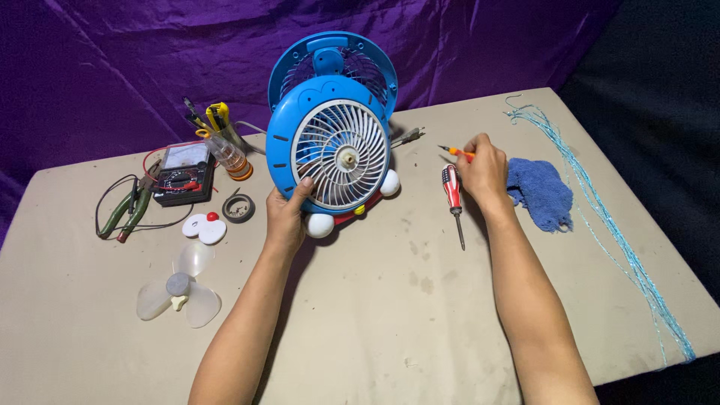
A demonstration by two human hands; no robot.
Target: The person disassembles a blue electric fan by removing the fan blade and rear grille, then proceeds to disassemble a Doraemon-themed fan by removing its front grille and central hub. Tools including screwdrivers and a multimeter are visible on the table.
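Nearest the camera, a clear fan blade [178,289] lies loose on the tabletop [390,322], apart from the fan, and a small white cap with a red knob [205,227] sits just beyond it; judging by this, the fan is already partly taken apart. The left hand [285,216] grips the lower rim of the blue fan [334,139], its fingers closed on the edge and thumb on the white rear grille, holding it upright near the middle of the tabletop. The bare motor shaft shows at the centre and the front guard stands open behind. The right hand [484,171] closes its fingers on a small orange screwdriver [456,151], with a larger red-handled screwdriver [452,196] lying just beside it and a blue cloth [541,192] to the right. Farther left lie a roll of black tape [238,208], a multimeter [182,177], green-handled pliers [127,212] and a cup of tools [225,142]. Pale blue string [600,217] trails along the right edge. The beige tabletop is stained; purple cloth [135,60] hangs behind.
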